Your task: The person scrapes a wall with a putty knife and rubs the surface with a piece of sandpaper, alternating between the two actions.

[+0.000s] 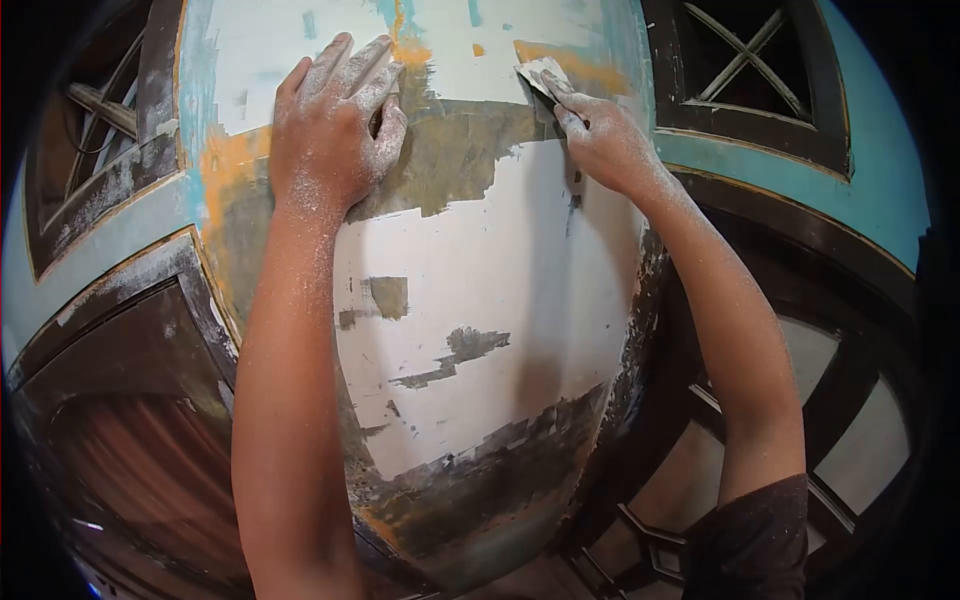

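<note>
We stood close to a wall pillar (500, 270), both arms raised, forearms and hands dusted w/ white powder. Our left hand (335, 120) lay flat against the pillar's upper part, fingers (345, 60) together and nearly straight, thumb tucked toward the surface; it gripped nothing, just pressed on the plaster where a pale patch met a grey-brown bare strip (460, 150). Our right hand (600, 135) was closed around a small scraper (538, 75), index finger stretched along the blade, the pale blade tip touching the wall at the edge of an orange-stained area (580, 70), just above the bare strip. The scraper sat at the top centre-right of the pillar, near the left hand but not touching it.

Below both hands, the pillar carried a broad coat of white filler (480, 300), broken by a few dark unfilled spots (388, 297) and ragged at the bottom, where old grey and orange layers showed. Teal paint (880, 190) covered the wall to the right. Dark wooden frames flanked the pillar: a crossed-lattice vent (745, 60) upper right, another vent (100, 150) upper left, smeared w/ white. A dark sleeve (760, 540) covered our right upper arm at bottom right.
</note>
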`<state>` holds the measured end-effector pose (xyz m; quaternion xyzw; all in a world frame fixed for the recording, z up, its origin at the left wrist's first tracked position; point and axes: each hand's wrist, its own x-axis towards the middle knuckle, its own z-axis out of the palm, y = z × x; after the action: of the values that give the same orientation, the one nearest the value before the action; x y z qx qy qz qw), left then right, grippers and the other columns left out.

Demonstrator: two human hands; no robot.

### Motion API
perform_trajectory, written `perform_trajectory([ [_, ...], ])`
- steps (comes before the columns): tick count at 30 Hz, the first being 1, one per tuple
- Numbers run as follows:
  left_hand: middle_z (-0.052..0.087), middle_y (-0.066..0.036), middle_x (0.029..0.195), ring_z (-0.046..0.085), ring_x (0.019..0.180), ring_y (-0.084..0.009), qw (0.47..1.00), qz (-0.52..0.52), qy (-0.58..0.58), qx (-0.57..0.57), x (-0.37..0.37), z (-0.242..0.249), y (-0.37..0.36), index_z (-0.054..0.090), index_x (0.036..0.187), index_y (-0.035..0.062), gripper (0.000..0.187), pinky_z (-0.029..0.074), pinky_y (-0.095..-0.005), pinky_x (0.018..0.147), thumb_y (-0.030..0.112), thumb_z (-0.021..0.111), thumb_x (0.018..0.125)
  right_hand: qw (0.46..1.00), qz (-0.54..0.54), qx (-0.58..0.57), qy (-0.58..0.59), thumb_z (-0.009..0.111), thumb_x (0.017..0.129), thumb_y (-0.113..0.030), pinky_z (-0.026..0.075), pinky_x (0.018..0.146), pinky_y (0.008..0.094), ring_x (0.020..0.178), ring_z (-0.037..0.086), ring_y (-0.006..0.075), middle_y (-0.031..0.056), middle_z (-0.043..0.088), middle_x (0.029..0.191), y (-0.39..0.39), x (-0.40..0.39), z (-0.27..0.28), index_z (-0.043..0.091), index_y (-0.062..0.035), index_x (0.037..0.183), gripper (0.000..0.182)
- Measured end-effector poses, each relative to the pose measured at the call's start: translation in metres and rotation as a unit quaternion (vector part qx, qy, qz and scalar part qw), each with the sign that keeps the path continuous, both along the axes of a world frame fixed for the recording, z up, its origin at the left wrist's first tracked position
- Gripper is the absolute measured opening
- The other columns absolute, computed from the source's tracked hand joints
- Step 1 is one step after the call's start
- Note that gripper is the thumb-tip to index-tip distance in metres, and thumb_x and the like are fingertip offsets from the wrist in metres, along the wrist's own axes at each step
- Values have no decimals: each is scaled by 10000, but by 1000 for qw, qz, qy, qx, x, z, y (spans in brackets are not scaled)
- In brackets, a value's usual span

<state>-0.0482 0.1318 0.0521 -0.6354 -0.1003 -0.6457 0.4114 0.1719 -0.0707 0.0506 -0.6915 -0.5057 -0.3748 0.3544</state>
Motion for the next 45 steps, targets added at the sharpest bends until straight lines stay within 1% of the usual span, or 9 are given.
perform_trajectory([
  [12, 568, 75, 1509, 453, 1456, -204, 1000, 19, -4, -10, 0, -2, -1, 677, 1358, 259, 409, 308, -441, 1243, 253, 584, 959, 997, 28, 67, -32, 516, 1023, -219, 451, 1091, 410, 1254, 601, 436, 249, 646, 1336, 14, 7, -6, 615, -85, 1408, 420],
  [20, 568, 70, 1509, 460, 1449, -211, 1000, 1, -6, -5, 2, -3, 2, 693, 1333, 250, 394, 315, -444, 1237, 244, 587, 954, 995, 40, 89, -11, 517, 1002, -212, 464, 1062, 413, 1190, 636, 435, 274, 673, 1274, 18, 0, -4, 650, 19, 1321, 416],
  [26, 569, 73, 1508, 460, 1449, -206, 1000, 12, -11, -6, 2, -2, 0, 694, 1333, 259, 395, 317, -440, 1235, 249, 586, 953, 997, 38, 69, 26, 497, 1010, -207, 429, 1100, 414, 1246, 598, 447, 286, 647, 1308, 22, -11, 2, 544, -100, 1483, 487],
  [28, 569, 75, 1508, 460, 1449, -205, 1000, 11, -14, -15, 3, -2, 0, 694, 1333, 261, 396, 315, -437, 1235, 251, 588, 952, 997, 21, 77, 19, 489, 1003, -204, 577, 678, 395, 693, 692, 295, 221, 737, 972, 23, -16, 1, 531, -113, 1507, 515],
  [30, 571, 71, 1507, 462, 1448, -206, 1000, 5, -14, -19, 2, -2, 0, 696, 1332, 259, 396, 316, -436, 1232, 251, 589, 951, 995, 14, 61, 79, 473, 991, -242, 542, 907, 485, 952, 695, 430, 252, 728, 1047, 21, -28, 7, 661, -63, 1334, 430],
  [31, 571, 69, 1506, 462, 1448, -207, 1000, 9, -12, -14, 2, -2, -1, 695, 1333, 258, 396, 316, -435, 1232, 251, 590, 951, 995, 14, 60, 80, 473, 991, -242, 542, 907, 485, 952, 695, 430, 252, 728, 1047, 18, -39, 8, 661, -63, 1334, 430],
  [34, 576, 66, 1502, 466, 1444, -218, 1000, 9, -10, -4, 2, -3, 0, 696, 1331, 253, 396, 318, -433, 1230, 249, 589, 950, 985, 39, 77, 151, 465, 1004, -242, 564, 609, 432, 552, 656, 283, 199, 710, 808, 18, -49, 6, 641, -59, 1370, 446],
  [40, 573, 65, 1505, 467, 1442, -219, 1000, 3, -10, -19, 2, -3, -1, 695, 1333, 250, 402, 320, -436, 1228, 245, 592, 945, 969, 91, 93, 211, 448, 1010, -212, 504, 469, 401, 424, 556, 237, 137, 600, 619, 18, -61, 8, 638, -10, 1327, 421],
  [45, 569, 68, 1507, 457, 1446, -201, 1000, 4, -9, -24, 2, -3, 3, 693, 1335, 247, 399, 317, -431, 1232, 246, 595, 948, 977, 67, 70, 192, 455, 1010, -249, 520, 521, 414, 502, 607, 256, 164, 626, 682, 8, -46, -8, 656, -18, 1304, 424],
])
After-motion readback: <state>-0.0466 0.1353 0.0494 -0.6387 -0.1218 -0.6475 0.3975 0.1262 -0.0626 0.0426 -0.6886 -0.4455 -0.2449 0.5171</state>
